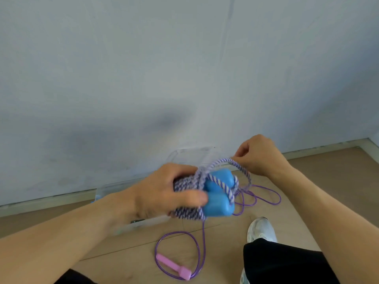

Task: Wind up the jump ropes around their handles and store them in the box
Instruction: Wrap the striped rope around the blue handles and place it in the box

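Observation:
My left hand (164,191) grips two blue handles (218,193) held side by side, with purple-and-white braided rope (186,212) wound tightly around them. My right hand (258,156) pinches a loose loop of that braided rope (225,160) just above and to the right of the handles. Beneath my hands, mostly hidden, stands a clear plastic box (143,222) against the wall. A second jump rope lies on the floor: a thin purple cord (178,236) in loops with a pink handle (174,267) near the bottom.
A pale blue-grey wall (143,78) rises right behind the box. The floor is light wood planks (328,171). My white shoe (261,228) and black trouser leg (287,263) are at lower right, close to the purple cord.

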A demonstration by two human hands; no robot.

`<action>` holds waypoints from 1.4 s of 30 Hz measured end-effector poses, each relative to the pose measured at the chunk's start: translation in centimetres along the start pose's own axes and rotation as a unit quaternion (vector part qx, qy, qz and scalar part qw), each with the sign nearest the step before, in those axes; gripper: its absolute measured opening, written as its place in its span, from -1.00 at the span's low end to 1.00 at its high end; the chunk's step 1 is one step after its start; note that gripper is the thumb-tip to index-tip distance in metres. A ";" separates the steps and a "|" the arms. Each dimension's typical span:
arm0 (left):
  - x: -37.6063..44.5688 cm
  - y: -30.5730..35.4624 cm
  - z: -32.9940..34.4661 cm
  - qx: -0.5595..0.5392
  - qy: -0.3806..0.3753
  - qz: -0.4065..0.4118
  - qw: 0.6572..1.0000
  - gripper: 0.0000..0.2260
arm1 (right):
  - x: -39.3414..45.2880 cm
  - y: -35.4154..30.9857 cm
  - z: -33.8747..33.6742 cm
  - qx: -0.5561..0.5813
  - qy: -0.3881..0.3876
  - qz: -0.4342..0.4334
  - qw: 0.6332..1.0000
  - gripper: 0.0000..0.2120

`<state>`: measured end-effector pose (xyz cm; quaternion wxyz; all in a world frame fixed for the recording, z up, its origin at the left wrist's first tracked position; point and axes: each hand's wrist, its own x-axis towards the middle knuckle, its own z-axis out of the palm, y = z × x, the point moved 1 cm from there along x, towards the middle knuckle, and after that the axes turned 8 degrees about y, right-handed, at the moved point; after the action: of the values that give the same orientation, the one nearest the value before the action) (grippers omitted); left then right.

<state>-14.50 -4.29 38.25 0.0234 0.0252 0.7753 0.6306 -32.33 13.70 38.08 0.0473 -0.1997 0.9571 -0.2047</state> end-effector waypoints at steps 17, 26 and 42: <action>1.2 -0.3 -1.5 -0.260 0.074 -0.232 0.934 -0.96 | -2.8 -5.2 1.5 0.509 -0.278 -0.178 0.795 -0.39; 0.3 -0.7 -2.9 -0.269 -0.131 -0.254 0.920 -0.22 | -3.7 -5.6 2.5 0.427 -0.205 -0.180 0.862 -0.73; 2.0 -1.3 -3.2 -0.120 0.207 -0.165 0.957 -0.49 | -4.0 -5.6 2.8 0.135 -0.124 -0.121 0.975 -0.79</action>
<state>-16.77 -7.57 37.66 -0.0311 -0.2368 0.6751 0.6980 -26.11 9.57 37.89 0.1673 -0.3298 0.8758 -0.3101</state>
